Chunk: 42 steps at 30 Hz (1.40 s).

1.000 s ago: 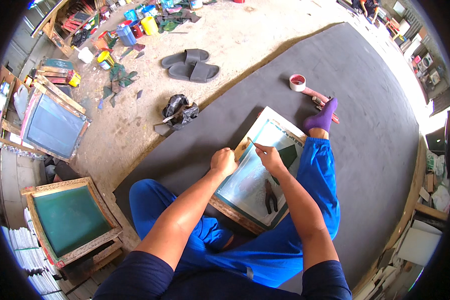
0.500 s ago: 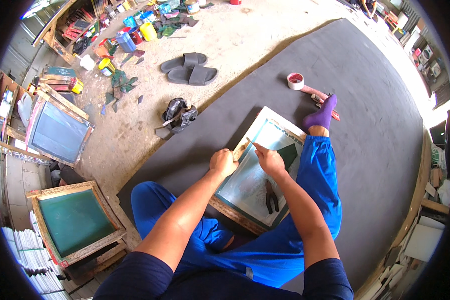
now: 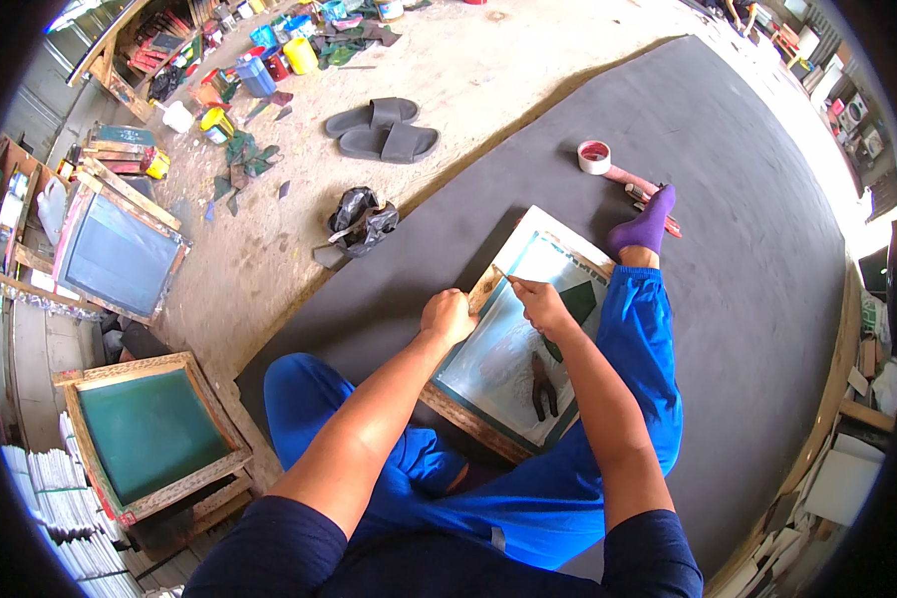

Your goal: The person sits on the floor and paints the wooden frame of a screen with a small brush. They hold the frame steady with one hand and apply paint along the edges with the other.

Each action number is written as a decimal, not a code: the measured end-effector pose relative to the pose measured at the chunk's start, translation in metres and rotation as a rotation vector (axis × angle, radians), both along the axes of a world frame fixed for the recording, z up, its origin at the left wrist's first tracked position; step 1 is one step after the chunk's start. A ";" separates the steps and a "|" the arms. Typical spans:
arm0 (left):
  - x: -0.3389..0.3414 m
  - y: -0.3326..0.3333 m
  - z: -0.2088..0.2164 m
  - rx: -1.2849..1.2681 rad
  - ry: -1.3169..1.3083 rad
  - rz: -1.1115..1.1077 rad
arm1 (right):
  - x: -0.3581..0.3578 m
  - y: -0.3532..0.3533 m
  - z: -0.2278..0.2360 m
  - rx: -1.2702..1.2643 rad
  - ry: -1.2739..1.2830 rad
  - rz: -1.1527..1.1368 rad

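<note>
A wooden screen frame with a pale, shiny mesh lies tilted between my legs. My left hand is closed around its left side rail. My right hand is closed on a thin tool, whose tip meets that same rail just beyond my left hand; its exact kind is too small to make out. On the mesh, below my right hand, rest dark-handled pliers. A dark green piece lies partly hidden behind my right hand and wrist.
A roll of tape and a red-handled tool lie by my purple-socked foot. A black plastic bag sits at the dark mat's left edge, near grey slides. A green screen frame stands at lower left.
My right hand has shifted slightly farther up along the rail with the thin tool. My left hand keeps its hold on the frame. The whole view has moved a little.
</note>
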State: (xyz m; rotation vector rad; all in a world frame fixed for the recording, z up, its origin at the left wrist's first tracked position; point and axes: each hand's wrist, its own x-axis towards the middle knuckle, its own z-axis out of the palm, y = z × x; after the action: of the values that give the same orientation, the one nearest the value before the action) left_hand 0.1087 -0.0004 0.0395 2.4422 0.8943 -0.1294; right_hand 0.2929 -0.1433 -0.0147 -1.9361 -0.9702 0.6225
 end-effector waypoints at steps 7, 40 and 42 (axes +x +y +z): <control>-0.006 0.006 -0.002 0.010 0.003 0.023 | -0.036 -0.002 0.082 -0.415 -0.269 -0.005; -0.006 -0.001 -0.002 0.037 -0.019 0.017 | -0.054 0.009 0.100 -0.596 -0.321 0.085; -0.006 -0.002 -0.003 0.051 -0.002 0.010 | -0.047 0.006 0.098 -0.603 -0.340 0.124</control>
State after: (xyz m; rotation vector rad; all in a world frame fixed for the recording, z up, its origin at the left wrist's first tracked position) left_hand 0.1031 -0.0021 0.0364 2.4838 0.9194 -0.1022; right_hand 0.2463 -0.1374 0.0837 -2.5893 -1.2159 0.7296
